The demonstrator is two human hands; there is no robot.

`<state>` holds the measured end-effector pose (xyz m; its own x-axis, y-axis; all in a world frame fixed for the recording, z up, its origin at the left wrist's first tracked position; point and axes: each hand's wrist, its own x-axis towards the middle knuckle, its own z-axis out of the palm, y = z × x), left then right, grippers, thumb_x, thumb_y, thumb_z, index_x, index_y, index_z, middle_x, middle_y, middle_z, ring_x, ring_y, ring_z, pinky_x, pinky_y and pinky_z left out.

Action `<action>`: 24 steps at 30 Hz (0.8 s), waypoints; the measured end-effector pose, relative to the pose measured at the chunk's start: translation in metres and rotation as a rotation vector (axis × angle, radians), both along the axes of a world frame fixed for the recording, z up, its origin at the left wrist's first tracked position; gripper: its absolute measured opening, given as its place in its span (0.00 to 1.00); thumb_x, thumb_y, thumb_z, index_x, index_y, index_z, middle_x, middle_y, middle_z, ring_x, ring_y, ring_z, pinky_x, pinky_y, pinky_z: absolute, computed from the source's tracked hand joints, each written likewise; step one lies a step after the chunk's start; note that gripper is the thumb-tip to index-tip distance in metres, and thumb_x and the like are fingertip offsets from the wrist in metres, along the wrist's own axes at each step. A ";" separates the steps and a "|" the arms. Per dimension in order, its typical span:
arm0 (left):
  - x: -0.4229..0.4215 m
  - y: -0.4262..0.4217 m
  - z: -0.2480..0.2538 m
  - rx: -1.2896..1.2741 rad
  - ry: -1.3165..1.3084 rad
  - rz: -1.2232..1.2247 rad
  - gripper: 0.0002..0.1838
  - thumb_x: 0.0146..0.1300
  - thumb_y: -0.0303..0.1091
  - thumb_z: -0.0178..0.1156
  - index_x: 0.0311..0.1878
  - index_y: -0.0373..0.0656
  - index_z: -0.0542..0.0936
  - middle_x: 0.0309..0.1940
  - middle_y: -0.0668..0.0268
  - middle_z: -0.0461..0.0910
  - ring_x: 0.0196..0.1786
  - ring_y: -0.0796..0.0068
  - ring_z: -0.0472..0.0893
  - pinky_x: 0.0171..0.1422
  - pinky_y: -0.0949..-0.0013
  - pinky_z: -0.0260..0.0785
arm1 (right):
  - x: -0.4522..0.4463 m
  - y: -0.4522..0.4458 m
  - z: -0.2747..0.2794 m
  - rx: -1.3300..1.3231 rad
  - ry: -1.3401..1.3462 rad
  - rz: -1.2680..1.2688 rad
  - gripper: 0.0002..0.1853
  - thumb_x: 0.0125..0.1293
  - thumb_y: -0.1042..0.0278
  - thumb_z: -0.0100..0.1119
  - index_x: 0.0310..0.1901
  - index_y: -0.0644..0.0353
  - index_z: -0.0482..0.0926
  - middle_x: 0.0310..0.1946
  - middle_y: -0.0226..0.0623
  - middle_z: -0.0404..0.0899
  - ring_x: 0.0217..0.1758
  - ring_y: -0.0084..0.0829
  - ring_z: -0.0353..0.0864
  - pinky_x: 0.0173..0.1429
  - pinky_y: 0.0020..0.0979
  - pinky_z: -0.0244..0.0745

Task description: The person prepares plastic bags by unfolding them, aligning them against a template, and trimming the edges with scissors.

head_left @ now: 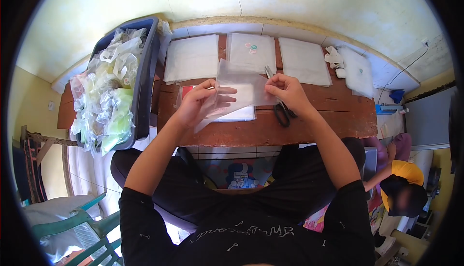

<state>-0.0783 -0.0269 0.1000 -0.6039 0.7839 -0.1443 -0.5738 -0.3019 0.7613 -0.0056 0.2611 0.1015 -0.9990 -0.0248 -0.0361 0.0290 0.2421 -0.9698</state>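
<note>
A clear plastic bag point(237, 72) is held up between my two hands over the table. My left hand point(200, 99) grips its left side, with the other fingers stretched out and showing through the film. At the right edge of the bag, the fingertips of my right hand point(286, 90) are pinched together on the plastic. Black-handled scissors point(282, 116) show below that hand, their blades poking out above it; whether the palm holds them I cannot tell. Under the bag lies a stack of white plastic sheets point(245, 114), with a red patch at its left.
Flat stacks of clear bags point(192, 58) line the back of the brown wooden table point(338, 121). A dark bin point(150, 72) heaped with crumpled plastic stands left. A green chair point(63, 227) is at lower left. Another person point(406, 174) sits at right.
</note>
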 end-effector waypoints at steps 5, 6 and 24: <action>-0.007 -0.002 -0.012 -0.097 -0.017 -0.007 0.16 0.76 0.43 0.48 0.53 0.39 0.73 0.54 0.47 0.80 0.53 0.60 0.83 0.56 0.62 0.75 | -0.001 0.004 0.005 -0.175 -0.140 0.022 0.06 0.67 0.72 0.63 0.40 0.66 0.79 0.28 0.33 0.81 0.28 0.19 0.79 0.37 0.23 0.75; -0.005 0.000 -0.014 -0.200 0.078 0.028 0.17 0.76 0.44 0.49 0.53 0.39 0.74 0.51 0.48 0.82 0.48 0.62 0.84 0.51 0.66 0.76 | 0.000 0.004 0.006 -0.209 -0.171 0.026 0.07 0.67 0.71 0.63 0.40 0.66 0.79 0.28 0.33 0.81 0.27 0.19 0.78 0.35 0.23 0.74; -0.006 0.006 -0.012 -0.257 -0.027 0.330 0.20 0.77 0.44 0.50 0.64 0.43 0.69 0.47 0.55 0.82 0.38 0.70 0.84 0.36 0.75 0.69 | 0.000 -0.002 -0.003 -0.352 -0.221 -0.049 0.14 0.69 0.72 0.59 0.54 0.67 0.76 0.39 0.40 0.84 0.35 0.29 0.86 0.39 0.26 0.82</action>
<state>-0.0845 -0.0208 0.0881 -0.8099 0.4854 -0.3295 -0.4991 -0.2749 0.8218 -0.0059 0.2594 0.0985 -0.9684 -0.0263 -0.2480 0.2494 -0.1095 -0.9622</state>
